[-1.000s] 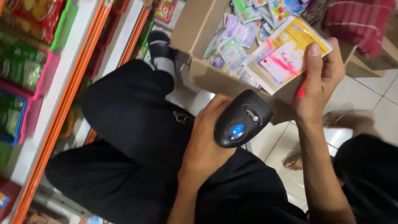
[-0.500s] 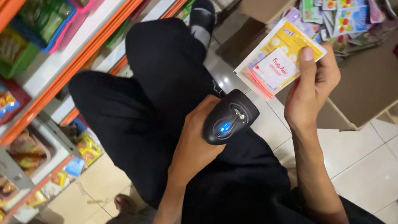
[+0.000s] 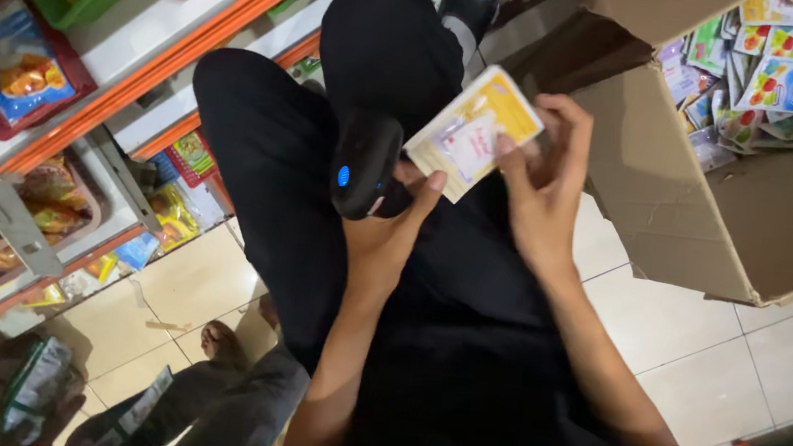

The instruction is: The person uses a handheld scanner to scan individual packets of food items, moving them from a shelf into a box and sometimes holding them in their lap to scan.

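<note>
Holding a flat yellow-and-white sachet (image 3: 473, 130) by its right edge, the right hand (image 3: 544, 186) has a closed pinch grip, thumb on the near face and fingers behind. The sachet sits above the person's black-trousered lap, just right of the scanner and well left of the cardboard box.

Left hand (image 3: 393, 231): grip wrapped shut around a black handheld barcode scanner (image 3: 364, 165), blue light showing on its body; its head looks close to the sachet's left edge, contact cannot be told.

Handling judgement: the sachet looks very light, thin and pliable, with a smooth film surface, likely slippery; it bends if held by one corner. An edge pinch with the printed face left uncovered seems the best hold.

Packages: open brown cardboard box (image 3: 722, 202) at far right, holding many small sachets (image 3: 768, 67) in green, blue, pink and yellow. Orange-edged shelves (image 3: 166, 44) at left carry snack bags in coloured plastic bins. Tiled floor (image 3: 686, 329) is pale.
</note>
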